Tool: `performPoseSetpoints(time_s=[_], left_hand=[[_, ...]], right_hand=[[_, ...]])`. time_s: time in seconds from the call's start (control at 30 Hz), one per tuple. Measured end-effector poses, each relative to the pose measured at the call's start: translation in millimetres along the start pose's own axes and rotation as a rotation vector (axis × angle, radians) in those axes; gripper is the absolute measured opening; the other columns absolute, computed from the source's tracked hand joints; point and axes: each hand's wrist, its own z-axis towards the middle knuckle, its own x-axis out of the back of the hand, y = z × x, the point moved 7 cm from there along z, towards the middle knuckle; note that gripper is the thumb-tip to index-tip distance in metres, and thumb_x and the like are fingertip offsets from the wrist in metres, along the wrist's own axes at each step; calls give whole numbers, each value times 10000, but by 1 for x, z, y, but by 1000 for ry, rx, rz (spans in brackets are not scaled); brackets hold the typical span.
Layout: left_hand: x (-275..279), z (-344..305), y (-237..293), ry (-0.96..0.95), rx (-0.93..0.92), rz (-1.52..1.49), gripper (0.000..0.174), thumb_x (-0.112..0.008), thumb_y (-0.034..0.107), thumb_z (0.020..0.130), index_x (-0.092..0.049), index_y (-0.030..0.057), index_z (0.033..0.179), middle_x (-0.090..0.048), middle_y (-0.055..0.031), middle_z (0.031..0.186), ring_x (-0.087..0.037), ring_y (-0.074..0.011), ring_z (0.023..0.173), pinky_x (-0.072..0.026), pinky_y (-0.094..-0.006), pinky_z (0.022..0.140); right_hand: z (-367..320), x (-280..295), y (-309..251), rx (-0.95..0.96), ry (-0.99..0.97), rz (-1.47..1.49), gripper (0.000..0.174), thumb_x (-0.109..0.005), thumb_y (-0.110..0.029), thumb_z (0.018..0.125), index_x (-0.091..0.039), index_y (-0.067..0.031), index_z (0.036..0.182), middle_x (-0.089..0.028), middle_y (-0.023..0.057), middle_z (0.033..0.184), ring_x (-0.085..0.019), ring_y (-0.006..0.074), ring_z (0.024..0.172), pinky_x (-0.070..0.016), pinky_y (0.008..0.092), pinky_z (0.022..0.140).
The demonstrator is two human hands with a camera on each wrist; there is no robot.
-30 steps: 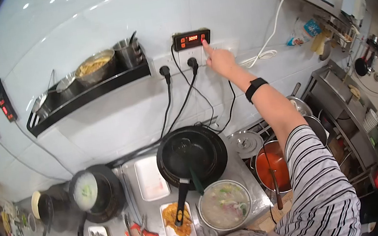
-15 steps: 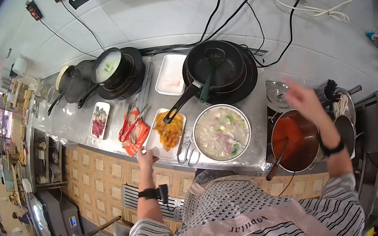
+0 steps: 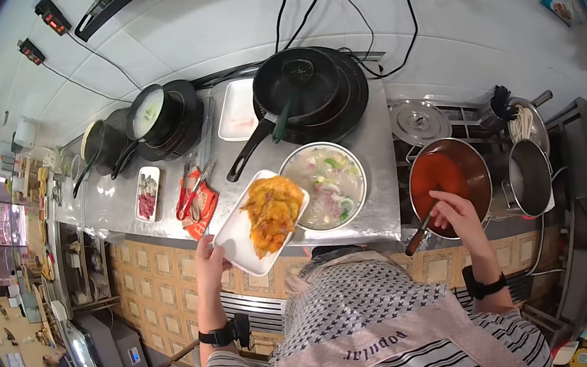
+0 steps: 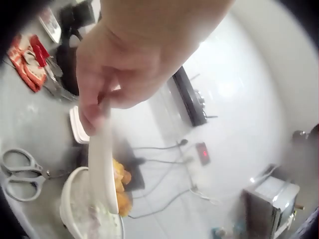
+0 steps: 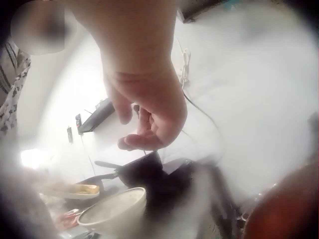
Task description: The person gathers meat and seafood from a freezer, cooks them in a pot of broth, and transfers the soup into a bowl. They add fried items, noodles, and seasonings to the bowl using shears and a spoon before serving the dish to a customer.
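My left hand [image 3: 208, 259] pinches the near left edge of a white tray [image 3: 234, 238] heaped with orange-yellow coated food pieces [image 3: 271, 213]. The tray is tilted, and its far side overlaps the white soup bowl [image 3: 331, 227] in the head view. From the left wrist, the tray [image 4: 102, 169] hangs edge-on under my thumb and fingers. My right hand [image 3: 457, 214], fingers loosely curled, hovers at the near rim of a steel pot [image 3: 477, 169] of red liquid, close to a wooden-handled utensil [image 3: 414, 244]. In the right wrist view, nothing shows between the fingers of the right hand [image 5: 149, 119].
A black pan [image 3: 273, 89] holding a green-handled ladle [image 3: 285, 115] sits on a round cooker behind the bowl. Red tongs on an orange packet [image 3: 195, 205] and a small meat tray [image 3: 148, 196] lie leftward. Grey scissors [image 4: 15, 181] rest near the bowl.
My left hand has lifted the tray off the counter and brought it toward the bowl. My right hand has come down from the wall control panel to the red pot.
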Motion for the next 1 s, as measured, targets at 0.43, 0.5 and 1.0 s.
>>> performPoseSetpoints(time_s=[0.43, 0.5, 1.0], left_hand=[[-119, -38, 120, 197, -702, 1060, 253, -498, 41, 742, -447, -17, 983, -584, -223, 611, -587, -395, 543, -488, -450, 499], [-121, -44, 126, 214, -692, 1103, 262, -494, 31, 743, -433, -9, 995, -586, -220, 616, -589, -395, 548, -489, -457, 503], [13, -58, 47, 157, -228, 288, 240, -500, 50, 823, -457, 6, 1056, -596, -121, 691, -608, -184, 545, -493, -290, 450]], right_hand=[[13, -39, 18, -9, -138, -24, 291, -523, -117, 879, -576, -32, 1152, -621, 35, 826, -556, 59, 644, -437, 181, 567], [15, -43, 22, -24, -153, -35, 289, -527, -117, 876, -579, -29, 1146, -622, 35, 827, -556, 59, 650, -437, 182, 572], [44, -69, 24, -80, -186, -100, 255, -549, -161, 873, -611, 0, 1061, -624, 52, 792, -567, 92, 642, -451, 217, 577]])
